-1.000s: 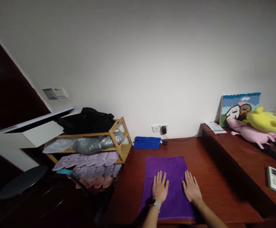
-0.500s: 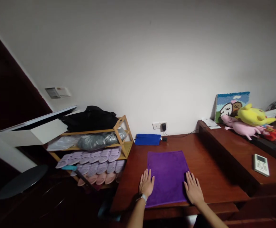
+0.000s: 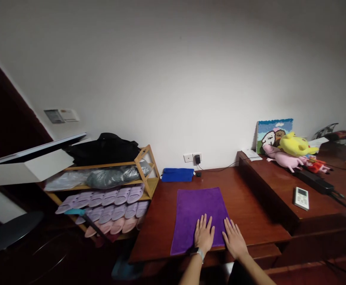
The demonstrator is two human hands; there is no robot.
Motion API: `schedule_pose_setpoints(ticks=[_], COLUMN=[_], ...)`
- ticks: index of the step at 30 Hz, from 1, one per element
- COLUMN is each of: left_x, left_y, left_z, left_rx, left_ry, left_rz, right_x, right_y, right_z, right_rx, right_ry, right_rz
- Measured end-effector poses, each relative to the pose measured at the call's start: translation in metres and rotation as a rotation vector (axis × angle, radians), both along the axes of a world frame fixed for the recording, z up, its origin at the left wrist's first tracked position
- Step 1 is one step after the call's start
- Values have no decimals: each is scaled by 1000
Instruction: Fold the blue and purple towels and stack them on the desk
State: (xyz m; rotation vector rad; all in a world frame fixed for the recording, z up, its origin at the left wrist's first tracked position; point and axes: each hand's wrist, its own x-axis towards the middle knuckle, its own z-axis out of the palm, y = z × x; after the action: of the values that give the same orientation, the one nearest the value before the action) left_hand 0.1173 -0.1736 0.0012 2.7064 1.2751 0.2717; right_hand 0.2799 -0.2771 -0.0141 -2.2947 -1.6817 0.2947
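My left hand [image 3: 204,237] has shifted inward, at purple cloth's [image 3: 192,211] 5 o'clock; right hand [image 3: 236,240] at 4 o'clock edge. Fingers flat, slightly spread, holding nothing.

A deep-purple cloth [image 3: 190,213], four-sided and soft-looking with a thin, slightly brighter edging, lies flat and unfolded on a glossy reddish-brown desk [image 3: 251,211]. Spread in a single layer, its surface is largely smooth, with faint variations in shade across the fabric. Its near edge runs close along the front of the desktop, while its far edge stops well short of the pale wall [image 3: 161,91].
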Motion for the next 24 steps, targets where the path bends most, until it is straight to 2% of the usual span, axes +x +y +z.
schedule_pose_setpoints(ticks=[2, 8, 11, 13, 17, 20, 24], left_x=[-16, -104, -133, -141, -142, -141, -143], left_y=[4, 8, 4, 1, 0, 1, 1], left_z=[3, 11, 11, 10, 8, 6, 1], left_rx=[-12, 23, 40, 50, 63, 64, 91], left_ry=[11, 120, 145, 145, 135, 129, 115], left_rz=[19, 192, 228, 228, 225, 222, 219], right_x=[1, 1, 2, 2, 4, 7, 11], right_y=[-3, -3, -5, -6, -1, 13, 37], right_z=[-3, -3, -3, -3, 2, 14, 27], right_rx=[8, 8, 12, 0, -39, -32, -49], right_ry=[-18, -20, 1, 13, 25, 15, -4], right_rz=[-17, -16, -18, -14, -33, -81, -69])
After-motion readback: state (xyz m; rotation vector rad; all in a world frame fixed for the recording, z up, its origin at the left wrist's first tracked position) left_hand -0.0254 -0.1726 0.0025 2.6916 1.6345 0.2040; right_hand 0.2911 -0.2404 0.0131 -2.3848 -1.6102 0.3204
